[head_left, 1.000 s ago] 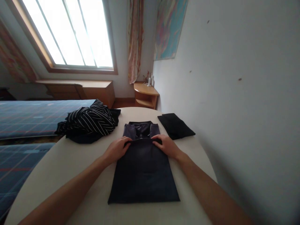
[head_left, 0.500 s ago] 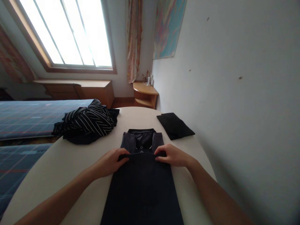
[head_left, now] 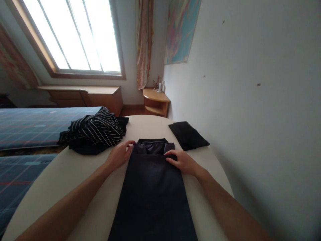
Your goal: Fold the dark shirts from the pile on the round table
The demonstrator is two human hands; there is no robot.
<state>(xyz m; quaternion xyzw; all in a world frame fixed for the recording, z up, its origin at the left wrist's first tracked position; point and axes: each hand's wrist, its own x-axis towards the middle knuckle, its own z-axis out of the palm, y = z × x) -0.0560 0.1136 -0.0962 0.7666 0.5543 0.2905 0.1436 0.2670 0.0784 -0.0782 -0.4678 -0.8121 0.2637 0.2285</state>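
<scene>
A dark navy collared shirt (head_left: 152, 190) lies flat on the round white table (head_left: 82, 180), its collar at the far end. My left hand (head_left: 119, 154) pinches the shirt's upper left corner beside the collar. My right hand (head_left: 182, 162) rests on the upper right corner, fingers closed on the fabric's edge. The lower part of the shirt runs out of the bottom of the view.
A crumpled black-and-white striped garment (head_left: 93, 131) lies at the table's far left. A folded black cloth (head_left: 188, 135) sits at the far right near the wall. Blue plaid beds (head_left: 32, 125) stand to the left, a wooden corner shelf (head_left: 155, 100) behind.
The folded edge in both hands has moved up toward the collar, now covering the buttons and most of the collar. The shirt lies closer to me than a second ago.
</scene>
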